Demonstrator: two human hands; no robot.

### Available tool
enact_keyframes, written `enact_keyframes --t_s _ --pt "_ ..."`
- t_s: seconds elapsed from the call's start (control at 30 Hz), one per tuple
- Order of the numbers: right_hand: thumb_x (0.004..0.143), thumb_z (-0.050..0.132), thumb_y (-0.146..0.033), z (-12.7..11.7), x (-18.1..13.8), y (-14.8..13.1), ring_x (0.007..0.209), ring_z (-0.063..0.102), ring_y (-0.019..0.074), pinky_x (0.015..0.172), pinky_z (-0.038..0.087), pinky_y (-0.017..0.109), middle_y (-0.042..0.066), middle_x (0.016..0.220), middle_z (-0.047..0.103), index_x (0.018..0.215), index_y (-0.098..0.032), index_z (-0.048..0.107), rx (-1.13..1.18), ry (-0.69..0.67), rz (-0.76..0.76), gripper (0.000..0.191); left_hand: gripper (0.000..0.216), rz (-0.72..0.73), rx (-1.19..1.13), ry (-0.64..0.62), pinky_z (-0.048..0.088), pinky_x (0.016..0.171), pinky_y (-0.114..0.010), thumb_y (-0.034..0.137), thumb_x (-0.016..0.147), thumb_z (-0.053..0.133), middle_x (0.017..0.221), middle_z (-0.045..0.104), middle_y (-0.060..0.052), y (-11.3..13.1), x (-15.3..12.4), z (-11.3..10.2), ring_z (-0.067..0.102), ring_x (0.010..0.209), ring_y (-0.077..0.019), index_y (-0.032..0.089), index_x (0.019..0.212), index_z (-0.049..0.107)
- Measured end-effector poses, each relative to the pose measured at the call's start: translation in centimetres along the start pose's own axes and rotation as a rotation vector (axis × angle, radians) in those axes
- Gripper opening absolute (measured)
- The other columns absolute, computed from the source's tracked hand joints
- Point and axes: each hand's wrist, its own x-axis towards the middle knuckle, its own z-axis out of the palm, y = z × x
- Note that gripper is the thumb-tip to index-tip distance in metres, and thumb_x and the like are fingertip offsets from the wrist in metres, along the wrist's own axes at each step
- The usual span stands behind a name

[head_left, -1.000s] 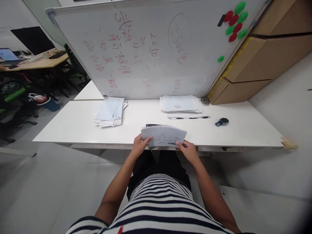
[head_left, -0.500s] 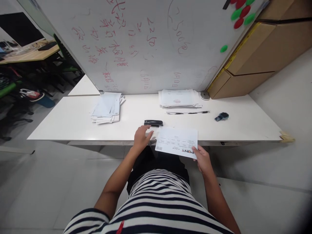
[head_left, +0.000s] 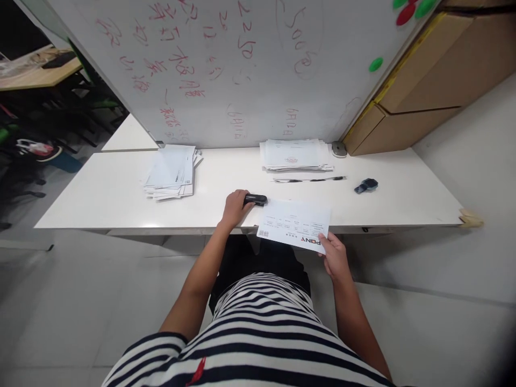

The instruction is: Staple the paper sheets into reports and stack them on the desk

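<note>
A black stapler (head_left: pixel 258 199) lies near the front edge of the white table, and my left hand (head_left: pixel 236 208) is closed around its left end. My right hand (head_left: pixel 335 255) pinches the near right corner of a white printed sheet (head_left: pixel 296 219) marked PONY. The sheet's far left corner comes close to the stapler's right end; whether they touch I cannot tell. Its near edge hangs over the table's front. Whether it is one sheet or several does not show.
Paper stacks lie at the left (head_left: pixel 171 169) and the back middle (head_left: pixel 296 155). A thin black-and-clear strip (head_left: pixel 309 179), a dark wristwatch (head_left: pixel 366 186) and a computer mouse (head_left: pixel 339 149) are on the table (head_left: pixel 419 199). Behind stand a whiteboard (head_left: pixel 258 97) and cardboard boxes (head_left: pixel 419 75).
My left hand has moved from just in front of the stapler onto its left end and closed. The sheet stays in my right hand, slightly farther over the table. The view has tilted down a little.
</note>
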Motion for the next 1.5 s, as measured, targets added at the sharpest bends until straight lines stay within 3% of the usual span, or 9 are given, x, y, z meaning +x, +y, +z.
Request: enact_keyframes --t_s 0.57,0.9,1.23,1.5 --pt "0.068 0.073 -0.049 0.2 -0.2 0.2 0.061 0.057 0.0156 0.039 0.032 0.021 0.008 0.092 0.072 0.107 -0.017 0.068 -0.039 0.024 0.019 0.051 0.03 -0.024 -0.054 -0.022 0.041 0.087 -0.039 0.037 0.088 0.055 0.11 0.058 -0.009 0.2 -0.2 -0.3 0.054 0.099 -0.0244 0.021 0.114 0.054" --pt "0.073 0.07 -0.049 0.9 -0.2 0.3 0.065 0.058 0.0158 0.041 0.032 0.021 0.008 0.1 0.071 0.112 -0.018 0.066 -0.042 -0.065 0.013 0.05 0.031 -0.021 -0.067 -0.02 0.041 0.086 -0.038 0.037 0.088 0.056 0.108 0.059 -0.009 0.3 -0.1 -0.4 0.054 0.098 -0.0243 0.02 0.113 0.054" --pt "0.074 0.068 -0.049 1.1 0.1 1.2 0.056 0.053 0.0128 0.039 0.033 0.021 0.007 0.094 0.072 0.111 -0.017 0.068 -0.081 -0.063 -0.018 0.049 0.03 -0.053 -0.066 -0.034 0.042 0.084 -0.039 0.037 0.087 0.057 0.106 0.06 -0.009 0.0 0.2 -0.3 0.055 0.095 -0.0246 0.02 0.111 0.054" --pt "0.075 0.068 -0.047 2.5 -0.7 -0.5 0.054 0.05 0.011 0.038 0.033 0.021 0.007 0.093 0.072 0.108 -0.017 0.07 -0.042 -0.103 -0.03 0.044 0.03 -0.014 -0.014 -0.042 0.039 0.087 -0.04 0.037 0.086 0.059 0.103 0.06 -0.009 0.1 0.1 -0.2 0.054 0.098 -0.0265 0.02 0.111 0.055"
